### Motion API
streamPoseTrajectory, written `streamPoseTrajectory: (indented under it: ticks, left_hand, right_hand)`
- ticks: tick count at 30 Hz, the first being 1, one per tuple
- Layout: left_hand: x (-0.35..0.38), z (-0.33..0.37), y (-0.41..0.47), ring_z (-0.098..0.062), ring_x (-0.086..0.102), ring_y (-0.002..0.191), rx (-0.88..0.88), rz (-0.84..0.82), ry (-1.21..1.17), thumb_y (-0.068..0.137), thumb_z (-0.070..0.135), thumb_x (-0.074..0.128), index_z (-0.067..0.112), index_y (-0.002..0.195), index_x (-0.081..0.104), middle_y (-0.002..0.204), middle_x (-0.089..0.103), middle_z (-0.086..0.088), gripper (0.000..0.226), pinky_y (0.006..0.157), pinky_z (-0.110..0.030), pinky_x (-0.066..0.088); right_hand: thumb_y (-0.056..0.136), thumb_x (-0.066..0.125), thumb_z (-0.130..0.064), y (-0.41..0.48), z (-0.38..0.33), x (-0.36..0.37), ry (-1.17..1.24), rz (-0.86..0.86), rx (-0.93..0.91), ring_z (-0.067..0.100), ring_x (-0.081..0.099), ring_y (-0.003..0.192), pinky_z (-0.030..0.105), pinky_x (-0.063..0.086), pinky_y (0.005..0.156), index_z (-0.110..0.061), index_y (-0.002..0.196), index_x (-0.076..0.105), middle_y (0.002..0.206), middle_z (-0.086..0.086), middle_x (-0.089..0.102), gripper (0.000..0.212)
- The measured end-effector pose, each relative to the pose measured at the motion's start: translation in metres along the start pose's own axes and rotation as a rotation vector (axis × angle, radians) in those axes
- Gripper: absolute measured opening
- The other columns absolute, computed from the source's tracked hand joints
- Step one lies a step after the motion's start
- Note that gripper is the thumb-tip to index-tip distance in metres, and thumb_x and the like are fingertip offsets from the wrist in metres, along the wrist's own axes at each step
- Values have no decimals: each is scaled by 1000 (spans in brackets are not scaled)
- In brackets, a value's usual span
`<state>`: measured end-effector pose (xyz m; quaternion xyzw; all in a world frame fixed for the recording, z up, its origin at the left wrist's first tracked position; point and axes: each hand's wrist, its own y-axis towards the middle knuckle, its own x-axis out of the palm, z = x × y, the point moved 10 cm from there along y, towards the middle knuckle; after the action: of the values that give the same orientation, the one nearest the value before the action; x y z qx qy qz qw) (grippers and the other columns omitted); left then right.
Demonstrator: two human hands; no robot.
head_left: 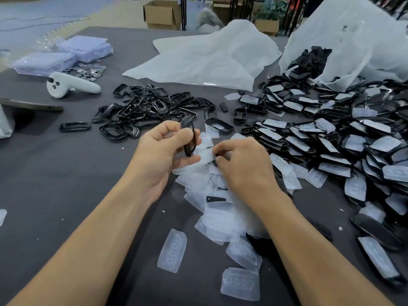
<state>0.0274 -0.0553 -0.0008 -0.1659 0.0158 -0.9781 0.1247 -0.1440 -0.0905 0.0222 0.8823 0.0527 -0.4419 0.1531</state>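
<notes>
My left hand (164, 149) grips a black oval plastic frame (189, 138), held upright above the dark table (66, 173). Beside it, my right hand (240, 160) pinches a translucent white silicone pad (205, 154) that reaches to the frame's lower end. Under both hands lies a heap of loose translucent pads (220, 208). A pile of empty black frames (145, 111) sits beyond my left hand. To the right spreads a large pile of black frames with white pads in them (331, 138).
A white plastic bag (344, 45) spills black parts at the back right, next to a flat white bag (207, 56). A white controller (68, 85), small metal pieces (90, 70) and packets of lilac cloth (66, 54) lie at the left. Cardboard boxes (162, 14) stand on the floor beyond.
</notes>
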Motion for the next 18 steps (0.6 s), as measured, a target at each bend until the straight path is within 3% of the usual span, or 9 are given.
streamPoseTrajectory:
  ticks: [2, 4, 6, 7, 9, 13, 18]
  left_hand:
    - [2, -1, 0, -18, 75, 92, 6, -22, -27, 70, 19, 85, 25, 72, 67, 97, 78, -7, 19, 60, -28, 60]
    - [0, 0, -1, -10, 69, 73, 13, -12, -7, 54, 23, 89, 26, 74, 73, 82, 72, 3, 25, 56, -21, 55]
    - [-3, -2, -1, -5, 59, 58, 15, 1, 46, 51, 20, 88, 25, 90, 73, 70, 64, 14, 42, 51, -16, 48]
    - [-2, -4, -1, -4, 58, 57, 5, -8, 67, 54, 19, 86, 23, 100, 72, 68, 63, 16, 48, 50, -15, 45]
    - [1, -7, -2, -5, 58, 57, -21, -29, 94, 62, 19, 83, 20, 111, 73, 68, 62, 14, 50, 49, -15, 44]
    - [-2, -10, -1, -6, 56, 51, -67, 24, 110, 90, 9, 74, 16, 104, 78, 64, 63, 4, 16, 46, -14, 44]
    - [-10, -14, -1, -12, 41, 43, -128, 107, 36, 105, 29, 54, 15, 107, 79, 69, 66, -3, 29, 37, -18, 29]
  right_hand:
    - [86, 77, -37, -4, -2, 0, -53, 16, 20, 22, 55, 101, 42, 48, 97, -34, 110, 76, 77, -18, 46, 24]
    - [86, 78, -40, -4, -1, -1, -68, 39, 35, 23, 51, 107, 39, 43, 96, -31, 114, 74, 76, -22, 31, 30]
    - [87, 76, -38, -2, 0, 1, -64, 31, 37, 22, 48, 111, 37, 39, 97, -30, 106, 75, 81, -17, 48, 20]
    - [87, 76, -35, -1, 1, 2, -53, 31, 40, 20, 47, 111, 35, 39, 97, -31, 100, 75, 86, -15, 55, 14]
    - [85, 77, -30, -2, 3, -2, -8, 68, 61, 17, 47, 104, 36, 41, 96, -31, 90, 74, 80, -19, 50, 6]
    - [82, 79, -26, 0, 5, -3, -15, 87, 79, 17, 49, 95, 38, 46, 93, -33, 74, 65, 71, -25, 38, 17]
    - [85, 74, -27, 1, 10, 2, -26, 67, 78, 7, 30, 95, 24, 18, 84, -34, 79, 63, 79, -23, 42, 15]
